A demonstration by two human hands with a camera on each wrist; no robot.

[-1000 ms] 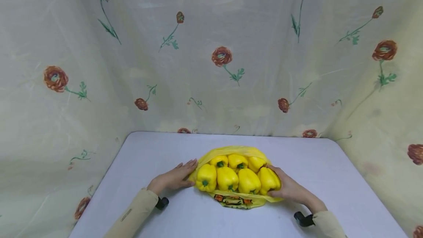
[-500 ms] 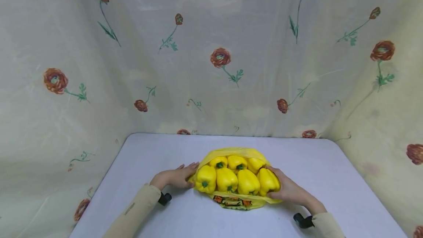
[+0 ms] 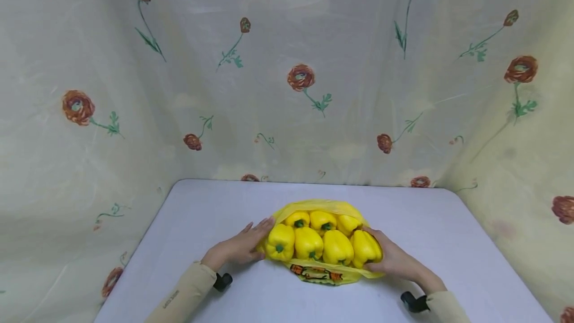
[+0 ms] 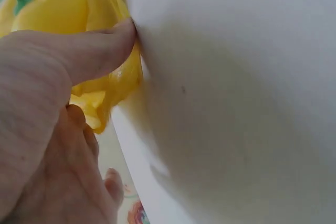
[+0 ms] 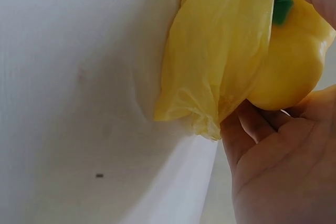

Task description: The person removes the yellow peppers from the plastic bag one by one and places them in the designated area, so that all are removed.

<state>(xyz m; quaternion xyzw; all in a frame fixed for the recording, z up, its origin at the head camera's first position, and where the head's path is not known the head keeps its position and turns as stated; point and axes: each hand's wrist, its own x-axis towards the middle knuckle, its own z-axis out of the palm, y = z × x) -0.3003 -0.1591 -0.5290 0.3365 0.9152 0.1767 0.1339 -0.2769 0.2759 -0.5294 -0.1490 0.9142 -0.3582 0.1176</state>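
A yellow plastic bag (image 3: 320, 274) with dark and orange print lies on the table, its mouth wide and facing the person. Several yellow bell peppers with green stems fill it in two rows. My left hand (image 3: 239, 248) lies against the bag's left side with fingers extended; in the left wrist view its thumb (image 4: 100, 51) presses the plastic beside a pepper (image 4: 58, 9). At the right end, my right hand (image 3: 396, 259) grips the front-row bell pepper (image 3: 366, 248), thumb below and fingers over the top. The right wrist view shows that pepper (image 5: 291, 66) between thumb and fingers, beside the bag (image 5: 220, 51).
The white table (image 3: 215, 203) has rounded far corners. A floral curtain (image 3: 341, 128) surrounds it at the back and both sides. Black wrist-worn cameras sit under the left wrist (image 3: 222, 281) and the right wrist (image 3: 413, 302).
Both hands stay at the bag's two ends. The left hand has shifted slightly along the bag's side, its fingertips a little further over the edge. Bag and peppers have hardly moved.
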